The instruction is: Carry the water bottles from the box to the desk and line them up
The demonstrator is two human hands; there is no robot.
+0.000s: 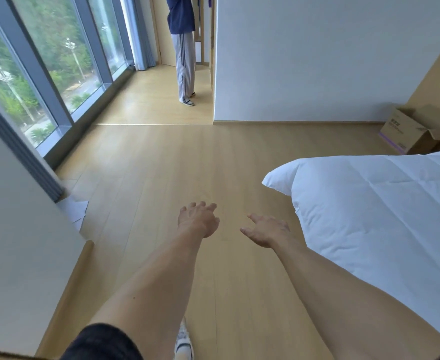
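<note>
An open cardboard box (406,133) stands on the floor at the far right, against a leaning wooden panel; its inside is hidden from here and no bottles show. Both my arms reach forward over the wooden floor. My left hand (198,219) holds nothing, its fingers loosely curled. My right hand (267,231) is empty too, palm turned inward with fingers spread. Both hands are far from the box. No desk is in view.
A bed with a white duvet (380,206) fills the right side. A person (183,48) stands in the passage ahead by a white wall (317,61). Tall windows (39,74) line the left. White paper (76,211) lies on the floor at left.
</note>
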